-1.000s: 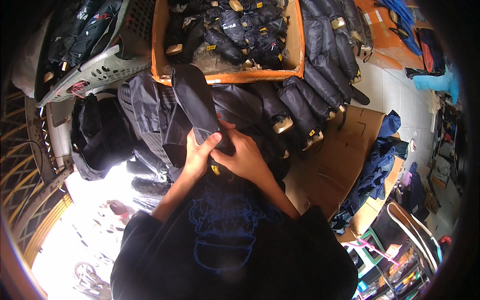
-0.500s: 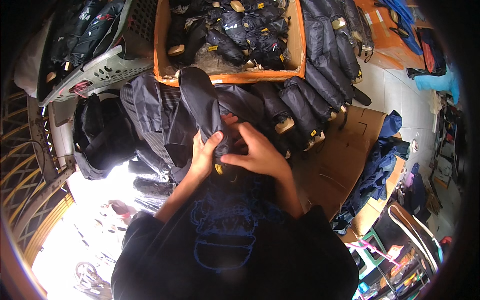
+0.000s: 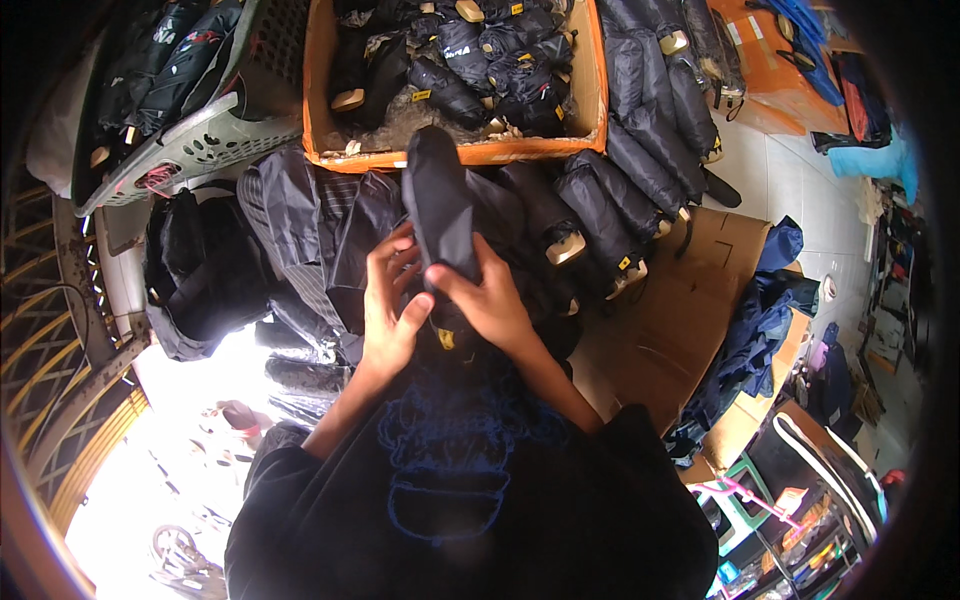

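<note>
A pale tiled floor (image 3: 790, 180) is seen at the right, with flattened brown cardboard (image 3: 680, 300) spread over it. A row of folded black umbrellas (image 3: 640, 150) is laid along the cardboard's upper edge. An orange cardboard box (image 3: 590, 110) packed with more umbrellas is set beside them, a grey plastic basket (image 3: 190, 140) just left of it. Dark blue fabric (image 3: 750, 330) is heaped on the cardboard's right edge.

Ahead of the hands, the orange crate (image 3: 590, 130) of folded umbrellas blocks the top centre, with a grey basket (image 3: 200, 140) at upper left. Rolled umbrellas (image 3: 610, 200) crowd the right; only the brown cardboard (image 3: 660, 320) at centre right lies open.
</note>
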Demonstrator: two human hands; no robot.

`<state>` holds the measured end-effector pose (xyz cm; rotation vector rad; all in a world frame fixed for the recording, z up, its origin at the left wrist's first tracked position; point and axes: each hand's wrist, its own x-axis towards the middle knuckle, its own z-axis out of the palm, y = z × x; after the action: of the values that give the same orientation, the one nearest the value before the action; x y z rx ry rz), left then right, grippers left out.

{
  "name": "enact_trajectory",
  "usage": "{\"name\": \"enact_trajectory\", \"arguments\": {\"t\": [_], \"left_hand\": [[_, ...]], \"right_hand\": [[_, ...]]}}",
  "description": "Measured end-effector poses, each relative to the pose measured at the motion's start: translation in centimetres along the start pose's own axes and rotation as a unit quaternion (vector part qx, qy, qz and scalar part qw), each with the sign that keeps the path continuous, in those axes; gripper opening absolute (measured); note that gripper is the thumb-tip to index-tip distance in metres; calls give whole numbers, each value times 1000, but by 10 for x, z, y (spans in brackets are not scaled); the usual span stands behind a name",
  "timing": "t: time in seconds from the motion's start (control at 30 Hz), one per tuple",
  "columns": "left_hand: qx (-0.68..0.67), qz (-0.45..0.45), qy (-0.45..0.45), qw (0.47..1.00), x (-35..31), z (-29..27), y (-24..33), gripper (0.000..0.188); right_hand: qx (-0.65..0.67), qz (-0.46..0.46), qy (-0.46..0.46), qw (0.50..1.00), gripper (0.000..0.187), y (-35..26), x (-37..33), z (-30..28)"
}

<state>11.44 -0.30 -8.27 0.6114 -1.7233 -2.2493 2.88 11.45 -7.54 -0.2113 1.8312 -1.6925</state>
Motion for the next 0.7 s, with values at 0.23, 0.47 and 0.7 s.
{"name": "enact_trajectory", "arguments": {"t": [0.23, 0.47, 0.7], "left_hand": [[66, -153, 36, 985, 10, 19, 15, 50], [-265, -128, -36, 955, 17, 6, 8, 56], [-187, -149, 14, 971, 16, -12, -16, 57]], "right_hand": [[-277, -12, -74, 958, 64, -7, -8, 3], [71, 65, -270, 958, 68, 9, 2, -41], [77, 93, -214, 969, 45, 21, -3, -29]]}}
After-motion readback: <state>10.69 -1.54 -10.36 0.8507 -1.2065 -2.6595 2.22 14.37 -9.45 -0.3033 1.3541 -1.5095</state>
